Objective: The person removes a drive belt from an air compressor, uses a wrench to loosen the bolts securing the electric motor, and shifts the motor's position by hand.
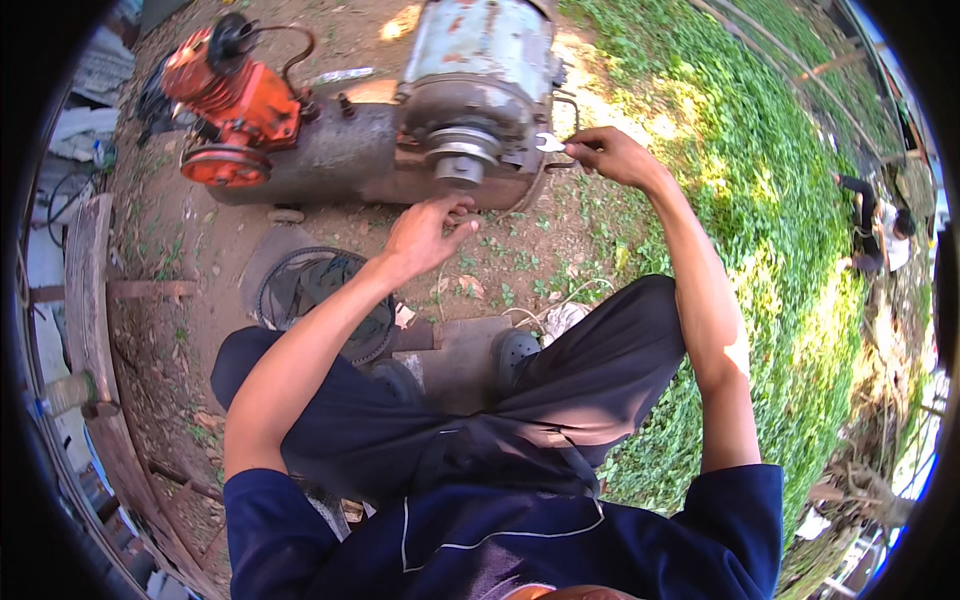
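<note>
In my right hand (612,158) is an open-end wrench (549,143), pinched between thumb and fingers. Its pale metal jaw reaches the right side of a worn grey-blue electric motor (478,50). A bent metal handle (568,105) is beside that hand. My left hand (428,236) is just below the motor's pulley (462,155), close to the tank's near edge. Its fingers are loosely bent with the thumb apart, and I see nothing in them. The motor sits on a rusty brown air tank (345,150), with an orange compressor pump (232,90) at the left.
A round, black-rimmed container (325,300) with dark cloth-like contents stands before my left knee. A whitish bundle (565,320) with cord lies near my right shoe. Wooden boards (92,290) edge the left. Leafy plants (740,200) cover the right, where another person (882,225) sits far off.
</note>
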`<state>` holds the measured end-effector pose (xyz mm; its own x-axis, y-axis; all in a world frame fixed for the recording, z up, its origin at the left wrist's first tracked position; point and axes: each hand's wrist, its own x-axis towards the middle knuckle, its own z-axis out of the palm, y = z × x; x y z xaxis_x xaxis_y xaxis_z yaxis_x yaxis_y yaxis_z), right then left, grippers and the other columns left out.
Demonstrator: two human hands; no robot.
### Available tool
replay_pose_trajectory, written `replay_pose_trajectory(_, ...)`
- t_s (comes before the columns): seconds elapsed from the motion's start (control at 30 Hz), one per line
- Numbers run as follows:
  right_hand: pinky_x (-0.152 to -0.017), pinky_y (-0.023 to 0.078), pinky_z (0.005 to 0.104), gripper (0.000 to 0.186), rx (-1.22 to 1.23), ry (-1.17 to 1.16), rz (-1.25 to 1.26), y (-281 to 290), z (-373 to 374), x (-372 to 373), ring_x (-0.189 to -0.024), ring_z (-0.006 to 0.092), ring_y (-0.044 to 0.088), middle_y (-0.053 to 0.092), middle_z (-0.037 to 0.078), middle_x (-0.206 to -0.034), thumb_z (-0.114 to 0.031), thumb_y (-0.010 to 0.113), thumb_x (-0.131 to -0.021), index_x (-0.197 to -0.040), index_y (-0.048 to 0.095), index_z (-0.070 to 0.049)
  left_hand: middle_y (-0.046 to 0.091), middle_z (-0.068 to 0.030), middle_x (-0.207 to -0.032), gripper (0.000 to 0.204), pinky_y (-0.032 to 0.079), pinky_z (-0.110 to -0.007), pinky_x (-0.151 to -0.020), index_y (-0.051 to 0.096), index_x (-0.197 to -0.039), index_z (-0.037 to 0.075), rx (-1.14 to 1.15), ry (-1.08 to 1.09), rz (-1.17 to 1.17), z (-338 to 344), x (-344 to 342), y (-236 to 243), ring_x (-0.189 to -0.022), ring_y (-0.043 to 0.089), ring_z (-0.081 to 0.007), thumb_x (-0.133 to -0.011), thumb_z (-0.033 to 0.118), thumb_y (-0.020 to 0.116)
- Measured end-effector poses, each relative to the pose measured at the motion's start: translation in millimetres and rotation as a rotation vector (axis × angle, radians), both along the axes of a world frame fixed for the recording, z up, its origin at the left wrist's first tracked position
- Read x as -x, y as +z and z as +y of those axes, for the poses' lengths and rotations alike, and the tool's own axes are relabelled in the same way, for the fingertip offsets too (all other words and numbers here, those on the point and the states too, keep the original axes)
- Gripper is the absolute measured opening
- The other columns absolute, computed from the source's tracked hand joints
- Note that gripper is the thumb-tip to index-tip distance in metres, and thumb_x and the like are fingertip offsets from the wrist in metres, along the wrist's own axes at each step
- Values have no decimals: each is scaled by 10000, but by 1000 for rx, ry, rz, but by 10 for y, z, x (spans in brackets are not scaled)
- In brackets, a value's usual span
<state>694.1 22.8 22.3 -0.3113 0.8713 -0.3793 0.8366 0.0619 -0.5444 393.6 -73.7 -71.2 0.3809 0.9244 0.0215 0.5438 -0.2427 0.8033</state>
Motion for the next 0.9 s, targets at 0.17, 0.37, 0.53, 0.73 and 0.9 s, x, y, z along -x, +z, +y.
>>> replay_pose_trajectory(0.17, -658, 470, 331, 314, -98, 59, -24, -69, 143, 97, -676, 146, 610, 680, 55, -725, -357, 641, -902, -987, 714, -64, 534, -230, -1272, 705, 495, -411, -912, 374, -1439, 93, -18, -43, 121, -82, -357, 89, -1098, 588, -318, -853, 317, 696)
replay_pose_trajectory(0.37, -643, 462, 337, 389, -116, 154, 10, -133, 280, 136, -654, 155, 591, 663, 41, -683, -454, 656, -872, -879, 729, -72, 385, -262, -1426, 791, 391, -438, -1046, 287, -1452, -9, -118, 63, 49, 56, -656, 98, -1270, 454, -382, -869, 374, 660)
replay_pose_trajectory(0.53, -518, 396, 306, 394, 64, 87, 19, -158, 345, 112, -548, 120, 513, 601, 7, -608, -479, 670, -863, -825, 731, -92, 372, -281, -1438, 866, 367, -436, -1071, 248, -1474, -29, -137, 80, 139, 123, -717, 151, -1293, 444, -369, -856, 387, 688)
replay_pose_trajectory(0.73, -381, 258, 269, 396, 304, -12, 182, -149, 364, 94, -398, 83, 370, 537, -16, -555, -468, 668, -871, -785, 715, -85, 367, -292, -1440, 900, 308, -428, -1116, 209, -1484, -29, -122, 56, 224, 165, -779, 237, -1350, 360, -404, -853, 409, 678)
replay_pose_trajectory(0.9, -374, 240, 273, 405, 281, 17, 152, -130, 351, 124, -379, 85, 350, 520, -14, -542, -457, 648, -889, -776, 710, -72, 358, -292, -1446, 925, 322, -437, -1107, 142, -1498, -18, -181, -40, 310, 197, -712, 236, -1338, 371, -414, -854, 385, 669)
